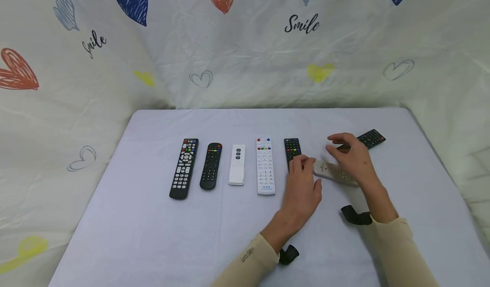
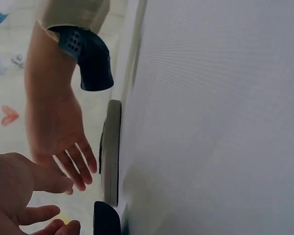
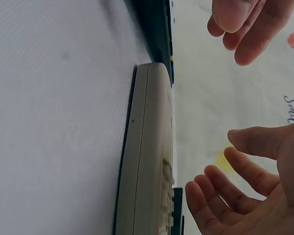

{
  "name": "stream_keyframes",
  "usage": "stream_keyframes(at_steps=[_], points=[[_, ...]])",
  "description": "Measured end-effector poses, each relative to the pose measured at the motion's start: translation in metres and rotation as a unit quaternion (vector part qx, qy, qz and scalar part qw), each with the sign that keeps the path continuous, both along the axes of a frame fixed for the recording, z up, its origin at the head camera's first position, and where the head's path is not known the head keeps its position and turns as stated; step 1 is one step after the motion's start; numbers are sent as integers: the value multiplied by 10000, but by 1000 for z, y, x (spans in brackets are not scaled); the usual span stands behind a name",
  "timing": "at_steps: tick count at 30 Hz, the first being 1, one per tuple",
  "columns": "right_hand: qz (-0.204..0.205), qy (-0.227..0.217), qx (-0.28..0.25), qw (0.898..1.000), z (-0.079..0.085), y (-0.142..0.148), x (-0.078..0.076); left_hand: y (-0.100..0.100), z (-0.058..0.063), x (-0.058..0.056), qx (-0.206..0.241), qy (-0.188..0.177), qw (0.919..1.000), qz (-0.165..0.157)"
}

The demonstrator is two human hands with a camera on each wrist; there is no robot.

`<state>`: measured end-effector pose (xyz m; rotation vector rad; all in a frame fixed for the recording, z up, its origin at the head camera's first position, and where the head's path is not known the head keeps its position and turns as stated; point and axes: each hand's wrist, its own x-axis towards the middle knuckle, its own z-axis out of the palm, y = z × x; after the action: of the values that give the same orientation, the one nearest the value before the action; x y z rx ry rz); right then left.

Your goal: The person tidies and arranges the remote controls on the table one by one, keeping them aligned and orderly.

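Observation:
My left hand (image 1: 302, 189) hovers at the lower part of a short black remote control (image 1: 292, 146), fingers relaxed and hiding its bottom end. To its right a beige remote control (image 1: 325, 169) lies slanted on the table, partly covered by my right hand (image 1: 354, 161). Behind that hand another black remote control (image 1: 371, 139) lies at an angle, its near end hidden. In the right wrist view, the right hand's loosely bent fingers (image 3: 250, 171) stay apart from the beige remote and hold nothing. The left wrist view has both hands facing each other beside the beige remote.
Left of my hands several remote controls lie in a row: a long white one (image 1: 265, 168), a small white one (image 1: 237, 164), a black one (image 1: 211, 166) and a longer black one (image 1: 184, 169). A white cloth covers the table (image 1: 153, 244); a printed curtain (image 1: 249, 49) hangs behind.

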<state>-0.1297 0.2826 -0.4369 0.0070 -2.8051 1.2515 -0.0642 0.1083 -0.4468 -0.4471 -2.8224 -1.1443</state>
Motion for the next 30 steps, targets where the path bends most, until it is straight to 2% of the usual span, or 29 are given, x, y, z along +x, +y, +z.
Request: stream_keyframes(at_steps=[3,9,16,27,30], points=[[-190,28,92,9998,1,6,4,2,2,-5,48,-7,9999,-117],[-454,-34,241,9987,0,18,12,7,4,-12,-168,-5,9994,-293],[-711,-13,290,9970,-1,28,21,12,4,-17,-271,-226,9987,-376],[-1092,-223,447,9928,-9,31,43,20,3,-21,-1072,-87,9924,-596],[-1239,-436,505,9900,-14,33,51,24,2,-19,-1241,-107,9899,-674]])
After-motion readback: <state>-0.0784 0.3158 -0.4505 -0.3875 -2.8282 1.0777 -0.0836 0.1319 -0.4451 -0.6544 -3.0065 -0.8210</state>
